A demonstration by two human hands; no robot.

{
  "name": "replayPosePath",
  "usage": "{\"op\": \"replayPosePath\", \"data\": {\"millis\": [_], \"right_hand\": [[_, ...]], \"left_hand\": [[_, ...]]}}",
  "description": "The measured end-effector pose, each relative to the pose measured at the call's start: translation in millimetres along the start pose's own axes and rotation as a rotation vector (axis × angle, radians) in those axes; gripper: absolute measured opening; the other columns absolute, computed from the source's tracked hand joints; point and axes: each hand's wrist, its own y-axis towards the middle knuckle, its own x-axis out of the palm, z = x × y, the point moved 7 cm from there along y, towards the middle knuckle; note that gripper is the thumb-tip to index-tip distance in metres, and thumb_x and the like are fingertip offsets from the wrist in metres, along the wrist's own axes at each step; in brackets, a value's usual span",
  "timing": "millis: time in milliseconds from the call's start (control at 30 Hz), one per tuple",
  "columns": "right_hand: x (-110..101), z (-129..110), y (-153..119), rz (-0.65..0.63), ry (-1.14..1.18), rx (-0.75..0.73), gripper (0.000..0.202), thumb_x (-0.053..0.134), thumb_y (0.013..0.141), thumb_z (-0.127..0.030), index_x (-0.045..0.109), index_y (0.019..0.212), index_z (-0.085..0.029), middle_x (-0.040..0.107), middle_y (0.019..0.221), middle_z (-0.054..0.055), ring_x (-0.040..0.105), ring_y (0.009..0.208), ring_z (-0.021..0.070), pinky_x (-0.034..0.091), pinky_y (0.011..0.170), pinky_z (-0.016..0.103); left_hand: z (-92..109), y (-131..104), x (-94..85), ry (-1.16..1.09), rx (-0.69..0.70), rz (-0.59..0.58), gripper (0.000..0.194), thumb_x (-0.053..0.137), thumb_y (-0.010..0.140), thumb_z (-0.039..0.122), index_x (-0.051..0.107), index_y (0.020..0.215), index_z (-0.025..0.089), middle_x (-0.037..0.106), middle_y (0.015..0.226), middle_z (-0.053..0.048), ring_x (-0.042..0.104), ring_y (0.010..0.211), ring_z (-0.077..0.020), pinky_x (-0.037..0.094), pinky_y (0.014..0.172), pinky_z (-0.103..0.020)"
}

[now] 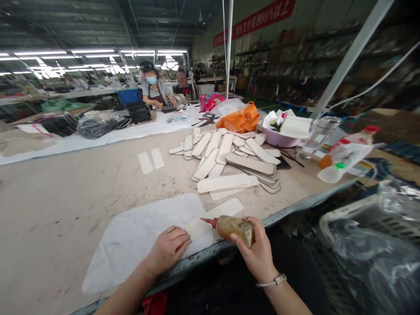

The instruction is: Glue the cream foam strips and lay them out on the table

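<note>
My right hand is wrapped round a squeeze bottle of yellowish-brown liquid. The bottle lies tilted on its side, its red nozzle pointing left over a pale strip with rounded ends. A small yellowish wet patch shows on the strip near the nozzle tip. My left hand, fingers together and bent, pinches the strip's near left end. Beneath the strip a white cloth-like sheet lies flat at the table edge. Just beyond are two overlapping pale strips.
Behind lie a heap of pale, dark-edged pieces and a stack. Two short strips lie left. An orange bag, purple basin and clear bottle stand farther back. A crate is at right; a masked co-worker sits opposite.
</note>
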Motion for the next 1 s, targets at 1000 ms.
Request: {"op": "replayPosePath", "data": {"millis": [1000], "right_hand": [[-53.1,18.6,0.3,0.121,-0.265,0.01,0.037,0.065,0.082,-0.039,0.05,0.112,-0.023,0.054,0.105,0.008,0.056,0.095,0.0267,0.052,0.083,0.045]], "left_hand": [[0.0,4.3,-1.1,-0.04,0.043,0.03,0.013,0.054,0.088,0.015,0.067,0.09,0.018,0.068,0.088,-0.006,0.062,0.079,-0.015,0.053,0.075,-0.03]]}}
